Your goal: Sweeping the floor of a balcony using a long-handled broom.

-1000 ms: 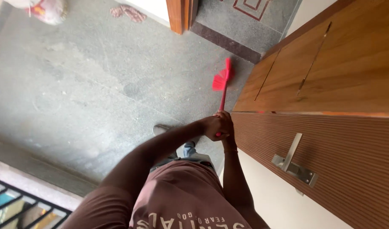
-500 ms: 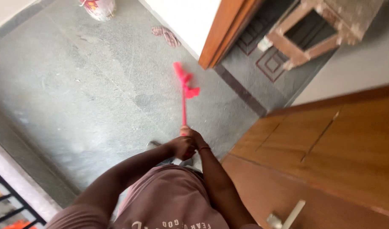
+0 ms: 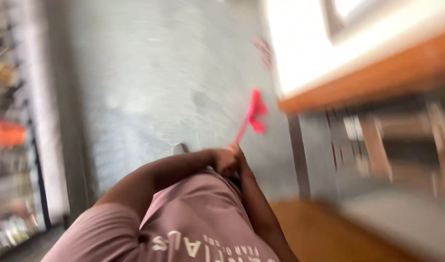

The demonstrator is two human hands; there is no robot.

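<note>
We see the pink plastic broom with its thin stick handle and fanned bristles [image 3: 254, 112] angled down over the speckled grey stone floor [image 3: 159, 87], its head close to the orange-brown wooden door frame [image 3: 358, 82]. Both the left hand [image 3: 223, 161] and right hand [image 3: 236, 151] are clenched around the handle's end. We judge a hard sweep could knock the bristles against that frame.

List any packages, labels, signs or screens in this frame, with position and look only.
Printed lettering on the mauve T-shirt: bottom centre, pale capitals across the chest, upside down to the camera.
Blurred colourful items behind the dark railing: far left edge, orange and pale patches; too smeared to tell if they are packages.
No signs or screens visible.
</note>
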